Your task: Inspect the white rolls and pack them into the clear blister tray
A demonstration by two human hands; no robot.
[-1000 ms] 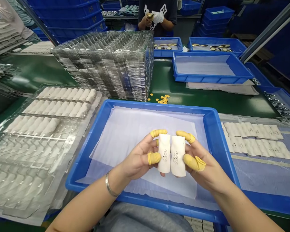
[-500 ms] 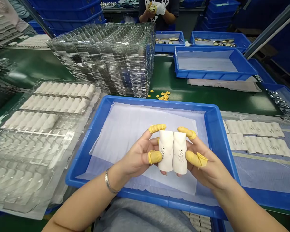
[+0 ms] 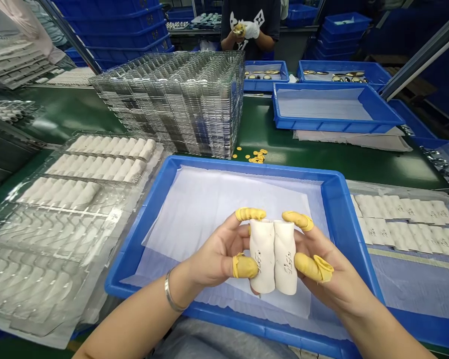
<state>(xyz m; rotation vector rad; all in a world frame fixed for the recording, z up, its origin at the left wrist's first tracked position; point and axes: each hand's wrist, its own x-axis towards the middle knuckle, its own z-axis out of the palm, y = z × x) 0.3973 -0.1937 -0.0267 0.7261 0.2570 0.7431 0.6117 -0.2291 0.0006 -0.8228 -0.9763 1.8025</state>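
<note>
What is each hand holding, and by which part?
The left hand holds one white wrapped piece and the right hand another, each by its outer long side, in yellow-capped fingers; the two touch.

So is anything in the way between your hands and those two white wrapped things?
Nothing visible: the left hand and right hand grip the two white wrapped things directly, with only yellow finger cots between.

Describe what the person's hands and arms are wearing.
The left hand and right hand wear yellow rubber finger cots on some fingers, but no full gloves. A thin silver bangle sits at the left wrist. The forearms show no sleeves.
</note>
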